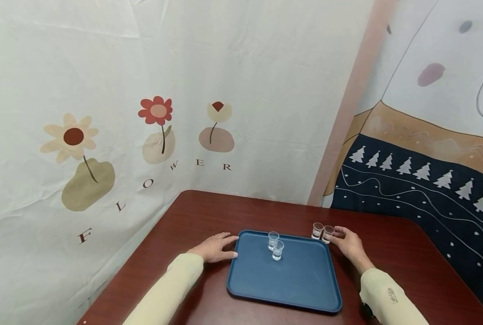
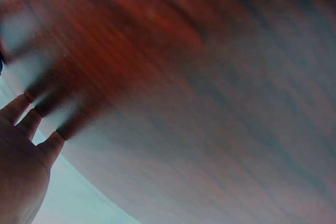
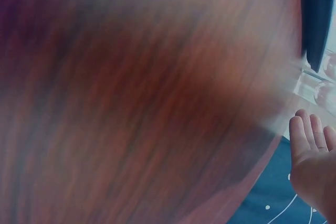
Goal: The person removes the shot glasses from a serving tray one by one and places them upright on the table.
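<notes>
Evidently, left hand (image 1: 214, 248) is resting, spread, at the tray (image 1: 284, 286); right hand (image 1: 350, 244), straight-fingered, is lying beside a cup (image 1: 327, 235), likely light, slippery, best held mid-wall.

Head view taken from farther above, faced forward and down at the table (image 1: 209, 212), wrist views taken low and close, left hand (image 2: 23, 166) caught at left edge, right hand (image 3: 315, 169) at right edge, tray (image 3: 316, 14) and cups (image 3: 326, 95) shared by head and right-wrist views
</notes>
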A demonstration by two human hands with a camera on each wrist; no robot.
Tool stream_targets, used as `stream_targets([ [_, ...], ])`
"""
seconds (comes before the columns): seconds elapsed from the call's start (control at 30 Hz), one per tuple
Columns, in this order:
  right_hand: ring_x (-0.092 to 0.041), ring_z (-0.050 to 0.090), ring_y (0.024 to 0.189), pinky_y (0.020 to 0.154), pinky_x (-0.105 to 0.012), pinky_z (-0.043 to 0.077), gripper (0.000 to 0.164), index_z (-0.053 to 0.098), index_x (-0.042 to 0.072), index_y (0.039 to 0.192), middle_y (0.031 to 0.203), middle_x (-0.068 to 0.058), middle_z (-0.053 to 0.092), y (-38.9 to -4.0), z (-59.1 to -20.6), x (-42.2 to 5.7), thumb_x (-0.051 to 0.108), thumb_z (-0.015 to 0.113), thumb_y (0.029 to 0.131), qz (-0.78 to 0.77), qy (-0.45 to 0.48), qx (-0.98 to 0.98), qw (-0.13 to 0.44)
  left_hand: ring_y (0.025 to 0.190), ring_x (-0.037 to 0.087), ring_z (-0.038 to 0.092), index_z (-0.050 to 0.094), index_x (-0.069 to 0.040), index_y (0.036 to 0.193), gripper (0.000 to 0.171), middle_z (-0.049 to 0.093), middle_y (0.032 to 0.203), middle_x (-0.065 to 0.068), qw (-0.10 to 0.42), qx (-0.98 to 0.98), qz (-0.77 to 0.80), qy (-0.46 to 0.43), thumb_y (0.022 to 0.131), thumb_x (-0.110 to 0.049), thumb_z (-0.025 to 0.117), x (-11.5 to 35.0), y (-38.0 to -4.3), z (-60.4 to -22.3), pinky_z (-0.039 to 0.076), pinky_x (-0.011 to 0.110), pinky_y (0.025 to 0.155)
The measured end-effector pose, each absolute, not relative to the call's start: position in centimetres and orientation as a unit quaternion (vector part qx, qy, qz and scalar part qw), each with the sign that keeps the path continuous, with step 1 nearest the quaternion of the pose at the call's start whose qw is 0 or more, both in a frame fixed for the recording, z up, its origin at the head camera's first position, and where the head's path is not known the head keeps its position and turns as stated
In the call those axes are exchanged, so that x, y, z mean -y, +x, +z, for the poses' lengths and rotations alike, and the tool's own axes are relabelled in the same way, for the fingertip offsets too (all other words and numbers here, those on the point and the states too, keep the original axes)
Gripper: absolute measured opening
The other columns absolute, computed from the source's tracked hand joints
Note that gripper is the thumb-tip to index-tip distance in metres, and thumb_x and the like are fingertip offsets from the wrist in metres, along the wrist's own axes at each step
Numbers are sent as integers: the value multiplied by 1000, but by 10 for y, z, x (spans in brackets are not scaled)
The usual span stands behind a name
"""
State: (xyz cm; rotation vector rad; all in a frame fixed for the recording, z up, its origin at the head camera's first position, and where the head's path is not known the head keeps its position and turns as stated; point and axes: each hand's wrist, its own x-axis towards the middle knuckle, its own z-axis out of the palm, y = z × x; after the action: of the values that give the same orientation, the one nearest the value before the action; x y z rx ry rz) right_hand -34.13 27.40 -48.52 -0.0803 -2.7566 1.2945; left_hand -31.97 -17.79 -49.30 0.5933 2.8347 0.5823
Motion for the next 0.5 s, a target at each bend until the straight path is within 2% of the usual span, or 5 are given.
stream_targets([
  [0.3,-43,56,115,99,-57,43,65,45,-10,141,127,-31,58,-337,-482,-273,26,71,93,436,-23,898,52,142,38,33,47,-21,149,68,38,154,15,103,-958,191,186,92,-54,64,177,-320,-491,31,59,109],
  [0.5,-44,52,119,103,-57,40,62,44,-8,143,132,-32,53,-333,-478,-273,26,68,96,458,-36,887,55,142,38,32,46,-22,149,68,38,154,15,104,-959,192,183,92,-53,64,176,-321,-491,31,60,110],
])
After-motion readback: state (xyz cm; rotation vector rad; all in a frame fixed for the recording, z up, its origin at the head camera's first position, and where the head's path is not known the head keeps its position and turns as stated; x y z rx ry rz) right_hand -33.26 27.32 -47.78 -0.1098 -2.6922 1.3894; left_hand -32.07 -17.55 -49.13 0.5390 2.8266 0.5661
